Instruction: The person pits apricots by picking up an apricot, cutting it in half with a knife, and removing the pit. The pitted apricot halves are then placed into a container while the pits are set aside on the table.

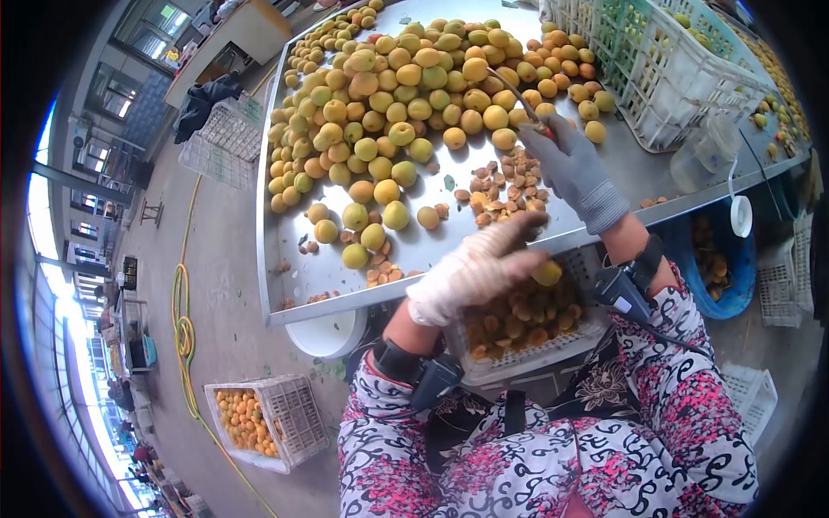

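My left hand (484, 263), in a pale glove with bare fingertips, is open over the table's front edge, fingers stretched toward the right. Just below those fingers shows a yellow apricot (547, 274), above a crate (484, 373) of apricot pieces. In a grey glove, my right hand (566, 164) grips a thin curved knife (518, 97) with a red handle. Its blade points up the table and overlaps the heap of whole apricots (380, 95). Between my hands and the heap lies a pile of brown apricot pits (509, 181).
The metal table (298, 250) has a raised rim. A white plastic crate (691, 86) and a clear jar (704, 155) stand at its right. Below are a blue tub (734, 293), a white bucket (324, 332) and a crate of apricots (298, 423). A yellow hose (183, 319) crosses the floor.
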{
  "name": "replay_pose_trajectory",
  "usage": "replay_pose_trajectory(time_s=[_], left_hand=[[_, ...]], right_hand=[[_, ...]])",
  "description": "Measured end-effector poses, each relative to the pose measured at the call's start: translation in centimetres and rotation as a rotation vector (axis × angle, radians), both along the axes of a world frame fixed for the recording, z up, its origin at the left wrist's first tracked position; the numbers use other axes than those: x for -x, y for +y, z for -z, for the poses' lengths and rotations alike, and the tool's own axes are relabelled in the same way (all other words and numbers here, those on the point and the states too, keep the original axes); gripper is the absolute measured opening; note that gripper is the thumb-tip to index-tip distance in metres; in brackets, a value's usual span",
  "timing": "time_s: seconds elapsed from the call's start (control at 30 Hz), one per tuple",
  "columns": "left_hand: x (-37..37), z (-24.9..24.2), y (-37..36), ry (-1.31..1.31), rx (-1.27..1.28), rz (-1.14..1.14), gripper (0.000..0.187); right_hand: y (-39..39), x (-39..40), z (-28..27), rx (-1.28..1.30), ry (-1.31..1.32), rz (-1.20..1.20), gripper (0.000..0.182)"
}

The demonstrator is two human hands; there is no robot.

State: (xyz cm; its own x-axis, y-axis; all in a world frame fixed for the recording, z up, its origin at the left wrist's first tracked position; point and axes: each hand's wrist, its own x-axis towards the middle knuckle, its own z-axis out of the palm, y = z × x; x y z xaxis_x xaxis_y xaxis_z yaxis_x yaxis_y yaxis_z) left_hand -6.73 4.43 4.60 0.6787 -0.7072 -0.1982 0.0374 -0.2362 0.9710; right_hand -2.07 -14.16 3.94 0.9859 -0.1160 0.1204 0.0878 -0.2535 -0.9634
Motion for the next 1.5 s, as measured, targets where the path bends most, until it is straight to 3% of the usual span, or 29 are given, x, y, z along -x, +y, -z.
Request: replay_pose_trajectory(time_s=[0.03, 0.17, 0.23, 0.3, 0.37, 0.43, 0.47, 0.5, 0.57, 0.67, 0.83, 0.9, 0.93, 0.97, 1.03, 1.1, 1.17, 1.27, 1.37, 1.4, 1.5], left_hand=[[-0.4, -0.2, 0.6, 0.052, 0.085, -0.089, 0.041], [-4.1, -0.3, 5.9, 0.032, -0.184, -0.53, 0.033], [-6.4, 2.9, 10.4, -0.342, -0.198, -0.729, 0.033], [-7.0, 2.2, 12.6, -0.265, -0.179, -0.925, 0.033], [-8.6, 5.8, 16.1, -0.203, -0.196, -0.917, 0.034], [-8.1, 5.7, 14.9, -0.354, -0.325, -0.73, 0.037], [-7.5, 5.0, 13.5, -0.526, -0.755, -0.57, 0.046], [-7.5, 5.5, 12.6, -0.567, -0.859, -0.446, 0.053], [-6.8, 3.5, 9.2, -0.769, -1.311, -0.224, 0.054], [-7.2, 3.9, 8.8, -0.709, -1.455, -0.198, 0.057], [-6.7, 3.3, 8.0, -0.749, -1.476, -0.267, 0.054], [-7.1, 2.7, 7.8, -0.541, -1.399, -0.317, 0.05], [-6.9, 3.0, 8.3, -0.516, -1.185, -0.445, 0.044], [-6.5, 3.0, 8.3, -0.518, -1.186, -0.439, 0.044], [-5.8, 1.9, 7.4, -0.15, -0.31, -0.664, 0.042], [-4.6, 0.1, 5.5, 0.039, 0.174, -0.573, 0.044], [-4.4, -0.3, 3.8, 0.105, 0.313, -0.525, 0.044], [-3.9, -1.3, 1.0, 0.079, 0.343, -0.496, 0.048], [-3.4, -1.8, -0.7, 0.075, 0.422, -0.466, 0.054], [-3.5, -1.4, -0.9, 0.003, 0.403, -0.464, 0.055], [-3.5, -0.9, -0.9, -0.123, 0.337, -0.468, 0.056]], right_hand=[[-0.1, 0.1, -0.2, -0.155, 0.05, -0.026, 0.036], [0.4, 0.9, -1.3, -0.227, 0.034, -0.054, 0.03], [0.3, 1.1, -1.6, -0.219, 0.16, -0.097, 0.028], [0.8, 1.3, -1.5, -0.216, 0.137, -0.099, 0.029], [1.1, 1.4, -1.3, -0.213, 0.119, -0.097, 0.029], [1.4, 1.2, -0.9, -0.259, 0.115, -0.152, 0.03], [1.5, 1.2, -0.8, -0.257, 0.117, -0.151, 0.03], [1.6, 1.2, -0.8, -0.265, 0.113, -0.173, 0.031], [1.7, 1.3, -0.7, -0.27, 0.108, -0.192, 0.031], [1.6, 1.4, -0.5, -0.151, 0.147, -0.205, 0.031], [1.6, 1.3, -0.2, -0.103, 0.141, -0.19, 0.031], [1.6, 1.5, -0.5, -0.204, 0.137, -0.202, 0.031], [1.5, 1.4, -0.4, -0.162, 0.11, -0.2, 0.032], [1.5, 1.5, -0.4, -0.165, 0.111, -0.195, 0.032], [1.5, 1.6, -0.7, -0.255, 0.155, -0.215, 0.035], [1.9, 1.6, -0.8, -0.247, 0.188, -0.192, 0.037], [2.3, 1.5, 0.2, -0.247, 0.204, -0.173, 0.042], [2.7, 1.8, 0.1, -0.512, 0.397, -0.249, 0.039], [2.2, 1.8, -0.4, -0.675, 0.278, -0.251, 0.038], [2.1, 1.9, -0.6, -0.787, 0.347, -0.237, 0.038], [1.8, 2.2, -1.1, -0.727, 0.386, -0.299, 0.038]])
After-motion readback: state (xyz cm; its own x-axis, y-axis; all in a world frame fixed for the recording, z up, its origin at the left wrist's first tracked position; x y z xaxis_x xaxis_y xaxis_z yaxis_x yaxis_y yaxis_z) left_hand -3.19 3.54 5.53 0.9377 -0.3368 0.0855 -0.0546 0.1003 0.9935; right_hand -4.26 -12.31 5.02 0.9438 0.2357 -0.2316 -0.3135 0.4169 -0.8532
